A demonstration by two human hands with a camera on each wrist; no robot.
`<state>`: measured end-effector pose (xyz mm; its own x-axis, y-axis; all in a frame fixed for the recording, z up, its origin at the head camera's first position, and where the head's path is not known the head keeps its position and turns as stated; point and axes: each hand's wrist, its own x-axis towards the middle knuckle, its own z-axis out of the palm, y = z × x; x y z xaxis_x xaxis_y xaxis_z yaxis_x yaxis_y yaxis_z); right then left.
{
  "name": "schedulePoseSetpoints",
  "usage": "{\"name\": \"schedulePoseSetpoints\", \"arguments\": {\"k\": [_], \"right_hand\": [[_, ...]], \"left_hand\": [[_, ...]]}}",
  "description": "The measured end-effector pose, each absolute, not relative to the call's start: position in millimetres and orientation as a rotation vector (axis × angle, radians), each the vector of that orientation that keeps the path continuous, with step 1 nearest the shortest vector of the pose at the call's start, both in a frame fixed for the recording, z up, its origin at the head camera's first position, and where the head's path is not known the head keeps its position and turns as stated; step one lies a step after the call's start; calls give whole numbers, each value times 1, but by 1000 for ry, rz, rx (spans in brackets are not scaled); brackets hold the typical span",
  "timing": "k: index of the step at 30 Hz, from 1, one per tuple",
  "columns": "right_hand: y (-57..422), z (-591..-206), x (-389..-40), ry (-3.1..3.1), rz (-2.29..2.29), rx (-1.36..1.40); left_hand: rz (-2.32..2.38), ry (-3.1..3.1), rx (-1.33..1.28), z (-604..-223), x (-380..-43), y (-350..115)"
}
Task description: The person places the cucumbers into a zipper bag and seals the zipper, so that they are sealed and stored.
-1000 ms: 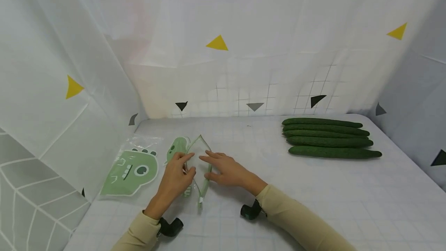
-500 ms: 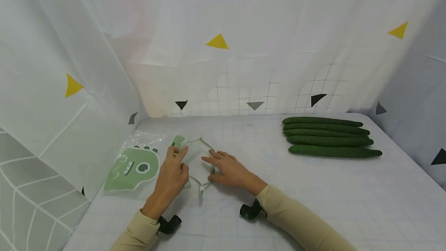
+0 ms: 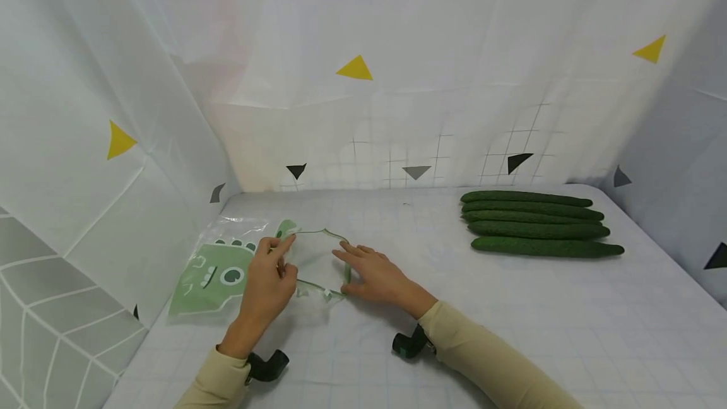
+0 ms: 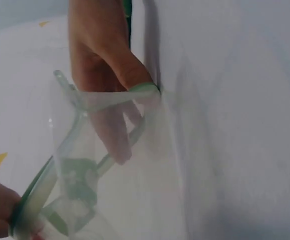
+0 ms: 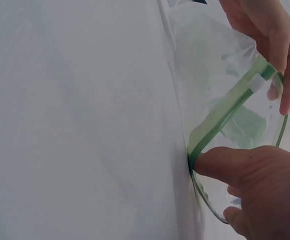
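Between the two hands stands a clear zip bag (image 3: 318, 286) with a green zip rim, its mouth spread wide. Green print shows at the bag's far left, and a pale slider (image 5: 257, 82) sits on the rim. My left hand (image 3: 267, 283) is at the left side of the mouth, thumb and index finger spread apart. In the left wrist view its fingers show through the clear film. My right hand (image 3: 377, 279) touches the right side of the rim, with its thumb (image 5: 222, 162) against the zip strip and its fingers extended.
Another zip bag (image 3: 199, 286) with a green monster print lies flat at the left, beside the left hand. Several long green cucumbers (image 3: 539, 230) lie side by side at the back right. White sheeting (image 3: 397, 17) closes off the back and sides of the table.
My left hand has moved left, and the bag's mouth has gone from a narrow gap to a wide opening. My right hand has hardly moved.
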<state>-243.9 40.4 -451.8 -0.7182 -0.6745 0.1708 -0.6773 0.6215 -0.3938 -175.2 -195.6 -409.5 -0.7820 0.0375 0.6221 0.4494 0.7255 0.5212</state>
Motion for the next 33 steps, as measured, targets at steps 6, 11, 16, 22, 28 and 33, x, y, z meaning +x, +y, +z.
{"name": "schedulePoseSetpoints", "arguments": {"k": [6,11,16,22,28,33], "right_hand": [[46,-450,-247,-2805,785,1212],[49,-448,-248,-2786,867,1220],[56,-439,-244,-2696,959,1230],[77,-426,-244,-2641,955,1191],[115,-420,-243,-2637,949,1120],[146,-415,-244,-2624,933,1058]], "left_hand": [[-1126,-2376,-378,-407,-175,-201],[-1235,-2433,-359,-406,-176,-204],[-1273,-2456,-343,-405,-176,-204],[-1283,-2432,-358,-404,-177,-204],[-1279,-2415,-378,-404,-175,-203],[-1285,-2431,-352,-405,-174,-203]]}}
